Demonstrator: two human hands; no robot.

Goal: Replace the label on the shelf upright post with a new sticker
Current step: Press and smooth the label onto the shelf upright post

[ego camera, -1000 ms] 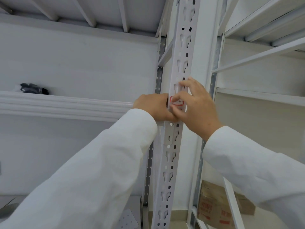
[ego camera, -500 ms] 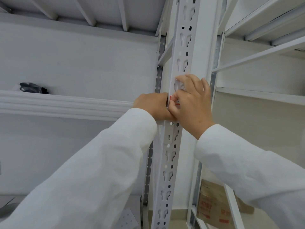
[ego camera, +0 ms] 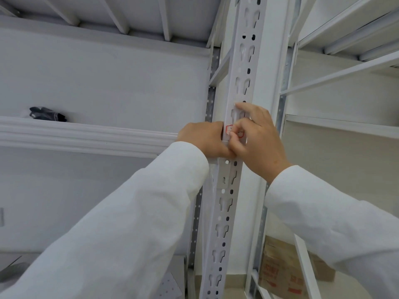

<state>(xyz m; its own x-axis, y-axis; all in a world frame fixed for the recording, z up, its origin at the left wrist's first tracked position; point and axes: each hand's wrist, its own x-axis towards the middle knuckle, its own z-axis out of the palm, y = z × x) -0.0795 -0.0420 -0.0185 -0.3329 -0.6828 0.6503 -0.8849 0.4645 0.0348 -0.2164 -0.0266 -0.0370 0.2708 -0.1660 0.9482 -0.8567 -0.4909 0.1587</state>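
A white slotted upright post (ego camera: 241,67) runs up the middle of the view. A small sticker (ego camera: 229,128) with a red outline sits on its face at hand height, mostly covered by fingers. My left hand (ego camera: 205,140) is closed around the post's left edge just beside the sticker. My right hand (ego camera: 258,143) lies on the post face, thumb and bent fingers pressing on the sticker, index fingertip higher up on the post. Whether the sticker lies fully flat is hidden.
A white shelf beam (ego camera: 86,137) joins the post from the left, with a black bundle (ego camera: 46,114) lying on that shelf. More white shelving (ego camera: 345,126) stands to the right. A brown cardboard box (ego camera: 280,275) sits low at the right.
My right hand has shifted on the post: the fingers slid up and curled over the sticker, which showed more fully a second ago. My left hand has stayed put.
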